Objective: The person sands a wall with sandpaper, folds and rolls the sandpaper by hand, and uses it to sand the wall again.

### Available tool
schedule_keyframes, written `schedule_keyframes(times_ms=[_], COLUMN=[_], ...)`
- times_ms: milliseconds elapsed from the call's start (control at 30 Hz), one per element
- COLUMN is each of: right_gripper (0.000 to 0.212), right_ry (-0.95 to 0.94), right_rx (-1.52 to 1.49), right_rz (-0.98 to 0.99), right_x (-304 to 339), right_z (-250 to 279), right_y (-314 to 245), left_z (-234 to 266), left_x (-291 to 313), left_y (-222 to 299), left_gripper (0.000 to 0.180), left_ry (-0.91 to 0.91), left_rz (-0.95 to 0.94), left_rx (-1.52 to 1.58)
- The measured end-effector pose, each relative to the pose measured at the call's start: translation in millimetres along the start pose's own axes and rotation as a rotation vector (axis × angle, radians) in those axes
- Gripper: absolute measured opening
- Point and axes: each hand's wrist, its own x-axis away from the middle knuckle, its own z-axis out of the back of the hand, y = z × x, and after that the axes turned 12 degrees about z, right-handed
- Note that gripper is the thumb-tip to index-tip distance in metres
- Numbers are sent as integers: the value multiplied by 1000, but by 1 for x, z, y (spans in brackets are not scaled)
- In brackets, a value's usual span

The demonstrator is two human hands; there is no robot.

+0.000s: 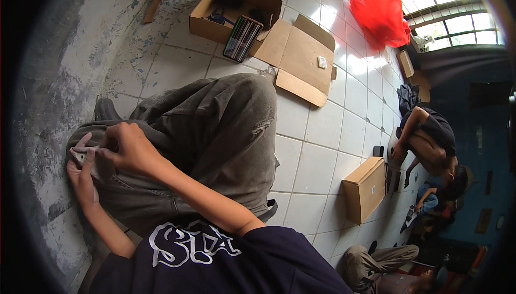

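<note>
Head view: we see both hands working at the lap, on grey trousers (215, 127). The left hand (80, 178) cradles a small white part (81, 156) from below, fingers curled around it. The right hand (126, 146) pinches its top edge, fingers closed. An open cardboard box (234, 9) lies well apart on the tiled floor (317, 127).

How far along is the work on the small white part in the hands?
Done: nothing finished shows near the person. In hand: both the left hand and right hand hold a small white part over the lap. Left: the open cardboard box holds dark items; a closed box stands nearby.
</note>
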Motion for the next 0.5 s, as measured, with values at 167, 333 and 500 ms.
schedule_keyframes(times_ms=[167, 333, 500], right_gripper=[15, 18, 17], right_ry=[56, 65, 57], right_rx=[193, 149, -64], right_rz=[39, -110, -254], right_x=[7, 7, 16], right_z=[-1, 9, 21], right_y=[6, -5, 15], left_z=[-39, -55, -66], left_x=[16, 17, 21], left_y=[29, 29, 28], left_gripper=[33, 25, 28], left_ry=[144, 192, 72], left_rz=[22, 39, 135], left_rx=[-199, 20, 165])
